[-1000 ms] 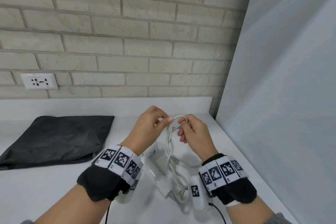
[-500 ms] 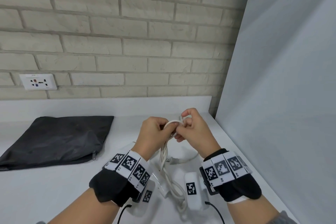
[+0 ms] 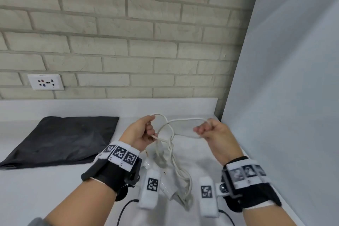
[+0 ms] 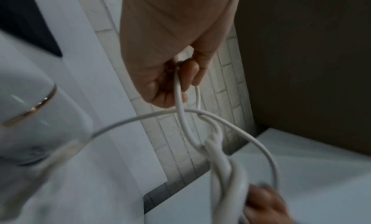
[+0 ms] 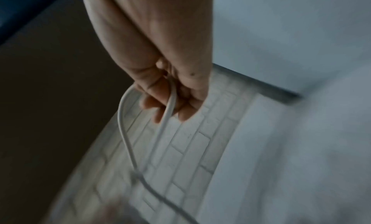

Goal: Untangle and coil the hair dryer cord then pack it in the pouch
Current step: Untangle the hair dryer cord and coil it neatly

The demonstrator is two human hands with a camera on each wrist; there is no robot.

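Left hand (image 3: 141,132) and right hand (image 3: 213,132) are each gripping a cord (image 3: 171,134) loop above the counter (image 3: 36,189), right hand near the wall panel (image 3: 284,97); the tangle below is apparently knotted

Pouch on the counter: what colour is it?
The pouch is black, clearest in the head view.

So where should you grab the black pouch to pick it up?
Probably the near right corner of the black pouch, where the zipper pull seems to sit. It lies flat on the counter, so come from the right edge, slide fingers under and pinch. Both the left hand and right hand grip the cord, so one must let go first.
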